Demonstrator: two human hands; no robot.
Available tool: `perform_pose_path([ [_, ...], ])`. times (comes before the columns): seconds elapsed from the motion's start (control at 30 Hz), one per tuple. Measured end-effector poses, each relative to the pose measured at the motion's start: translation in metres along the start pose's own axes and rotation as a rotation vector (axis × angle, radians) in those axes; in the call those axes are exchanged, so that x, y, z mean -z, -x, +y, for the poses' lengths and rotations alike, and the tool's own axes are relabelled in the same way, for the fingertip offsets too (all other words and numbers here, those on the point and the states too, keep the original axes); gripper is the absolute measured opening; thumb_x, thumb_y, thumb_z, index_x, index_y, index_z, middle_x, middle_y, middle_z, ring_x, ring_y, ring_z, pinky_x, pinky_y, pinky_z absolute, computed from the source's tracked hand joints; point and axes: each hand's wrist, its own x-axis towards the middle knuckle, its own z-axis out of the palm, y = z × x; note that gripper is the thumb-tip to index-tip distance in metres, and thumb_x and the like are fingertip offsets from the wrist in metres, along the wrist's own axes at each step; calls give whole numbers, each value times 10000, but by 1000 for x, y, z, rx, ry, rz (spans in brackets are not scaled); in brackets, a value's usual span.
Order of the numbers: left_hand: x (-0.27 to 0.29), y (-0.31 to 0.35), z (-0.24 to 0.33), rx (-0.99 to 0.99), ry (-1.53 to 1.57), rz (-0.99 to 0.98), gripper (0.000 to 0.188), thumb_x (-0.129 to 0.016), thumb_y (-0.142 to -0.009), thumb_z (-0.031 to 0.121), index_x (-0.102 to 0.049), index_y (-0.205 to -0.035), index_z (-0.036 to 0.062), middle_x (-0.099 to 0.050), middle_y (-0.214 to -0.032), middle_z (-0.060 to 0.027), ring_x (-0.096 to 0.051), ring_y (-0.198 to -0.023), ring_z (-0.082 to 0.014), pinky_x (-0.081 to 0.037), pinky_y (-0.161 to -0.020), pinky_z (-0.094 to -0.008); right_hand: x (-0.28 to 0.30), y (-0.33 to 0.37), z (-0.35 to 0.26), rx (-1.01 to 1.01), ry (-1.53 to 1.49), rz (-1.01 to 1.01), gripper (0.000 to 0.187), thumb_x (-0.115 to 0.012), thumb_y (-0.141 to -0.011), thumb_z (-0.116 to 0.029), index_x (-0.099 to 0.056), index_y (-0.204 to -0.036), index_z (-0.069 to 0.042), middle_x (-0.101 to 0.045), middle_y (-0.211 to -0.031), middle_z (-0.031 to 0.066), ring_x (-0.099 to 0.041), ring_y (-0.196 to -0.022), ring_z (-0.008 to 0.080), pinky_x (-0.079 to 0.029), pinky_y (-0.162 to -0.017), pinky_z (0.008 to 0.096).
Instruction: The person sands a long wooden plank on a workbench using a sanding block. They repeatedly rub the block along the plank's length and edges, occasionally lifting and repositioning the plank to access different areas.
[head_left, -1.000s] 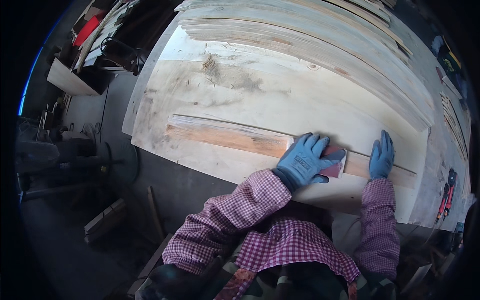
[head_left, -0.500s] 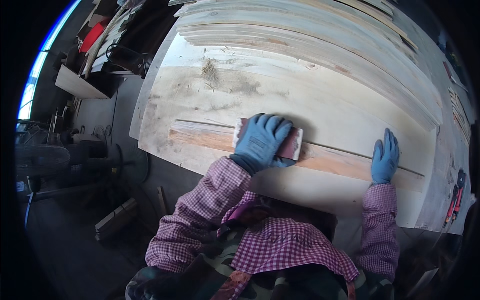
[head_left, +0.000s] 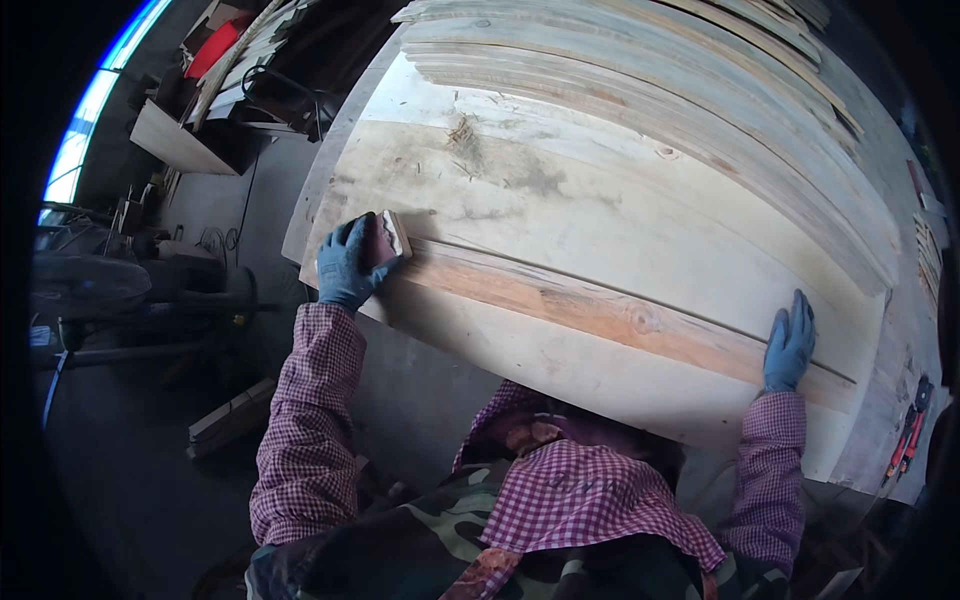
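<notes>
The left hand [head_left: 345,268], in a blue glove, is at the left of the frame. Its fingers and thumb are bent around a dark red block [head_left: 382,240] and pinch it tight. The block has a pale, rough edge, and it sits at the left end of a long, thin board [head_left: 590,308]. The hand and the block hide that end of the board.

The board lies on a big pale sheet of wood [head_left: 530,350]. It runs from the left of the frame, across the middle, and down to the right. It is orange-brown, with a round knot near its middle.

The right hand [head_left: 789,348], in a blue glove too, is at the right of the frame. It lies flat near the board's right end. Its fingers are stretched out straight and close together, and they do not curl around anything.

A big pile of long boards [head_left: 650,75] fills the top of the frame. Below it, at the upper middle, is a little heap of wood bits [head_left: 463,135]. A tool with red handles [head_left: 908,435] lies at the lower right.
</notes>
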Motion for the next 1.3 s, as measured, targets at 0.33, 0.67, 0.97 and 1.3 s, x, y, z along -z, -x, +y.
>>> perform_pose_path([
  [0.33, -49, 10, 323, -850, 390, -196, 823, -715, -709, 649, -550, -1355, 167, -550, -1281, -93, -517, -1218, -320, -366, -1123, -493, 1, -1, 4, 14, 21, -9, 441, -543, -1023, -216, -525, -1428, -43, -555, -1431, 175, -495, -1333, 354, -388, -1111, 443],
  [0.67, -1, -12, 37, -303, 62, -3, 944, -847, -612, 572, -555, -1392, 129, -592, -1317, -128, -539, -1220, -370, -424, -1050, -509, -1, 4, 9, -65, 29, -40, 445, -506, -1044, -255, -520, -1436, -46, -550, -1442, 158, -493, -1343, 330, -364, -1128, 439],
  [0.97, -38, 2, 245, -620, 290, -22, 849, -765, -673, 583, -552, -1347, 114, -564, -1272, -129, -518, -1219, -349, -373, -1117, -520, 0, 1, 9, -27, 53, -60, 457, -510, -1041, -265, -507, -1452, -64, -543, -1447, 158, -474, -1355, 346, -362, -1126, 458],
  [1.3, -14, 7, 149, 111, 70, 56, 894, -747, -798, 576, -447, -1502, 113, -556, -1310, -207, -535, -1177, -383, -432, -1006, -516, 7, 6, 25, -40, 4, -88, 439, -513, -1035, -213, -520, -1433, -29, -539, -1458, 158, -473, -1365, 330, -352, -1139, 434],
])
